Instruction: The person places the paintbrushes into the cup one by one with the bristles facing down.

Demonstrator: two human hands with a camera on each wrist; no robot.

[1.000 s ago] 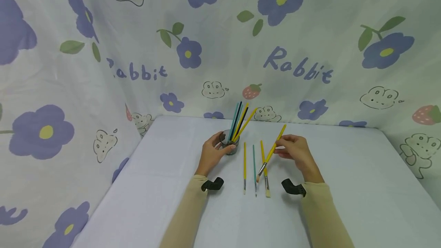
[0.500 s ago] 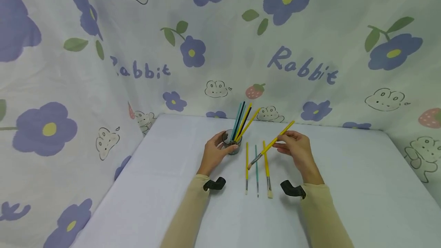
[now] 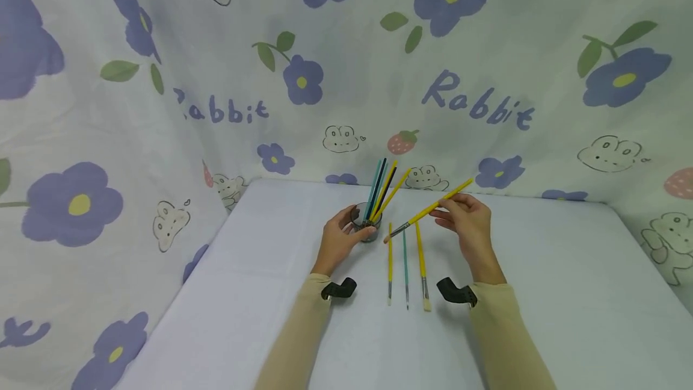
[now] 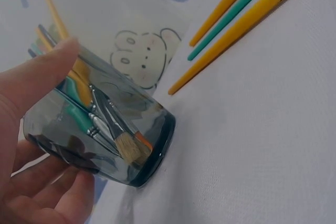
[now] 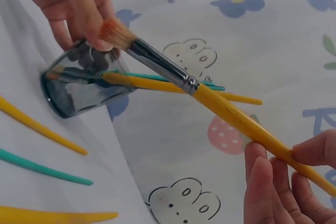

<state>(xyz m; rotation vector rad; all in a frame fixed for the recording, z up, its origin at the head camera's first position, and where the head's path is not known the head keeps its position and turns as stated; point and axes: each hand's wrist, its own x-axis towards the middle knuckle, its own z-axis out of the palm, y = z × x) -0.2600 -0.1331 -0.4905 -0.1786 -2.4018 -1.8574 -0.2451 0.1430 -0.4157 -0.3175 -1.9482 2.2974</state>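
Note:
A smoky clear glass cup (image 5: pixel 86 98) is held by my left hand (image 3: pixel 337 244), thumb on one side and fingers on the other. Several paintbrushes (image 4: pixel 128 148), with yellow, teal and dark handles, stand in it bristles down. My right hand (image 3: pixel 470 221) pinches the yellow handle of another paintbrush (image 3: pixel 422 214) between thumb and fingers. That brush slants above the table, its reddish-tipped bristles (image 5: pixel 118 32) pointing left toward the cup. In the right wrist view the bristles overlap my left hand.
On the white table (image 3: pixel 243 281) between my arms lie a thin yellow paintbrush (image 3: pixel 390 266), a teal paintbrush (image 3: pixel 406 263) and a thicker yellow paintbrush (image 3: pixel 421 257), side by side with bristles toward me. A patterned curtain (image 3: pixel 357 77) hangs behind and to the left.
The paintbrush in my right hand has turned from steep to flatter, its bristle end swinging left and up toward the cup. My left hand keeps its hold on the cup.

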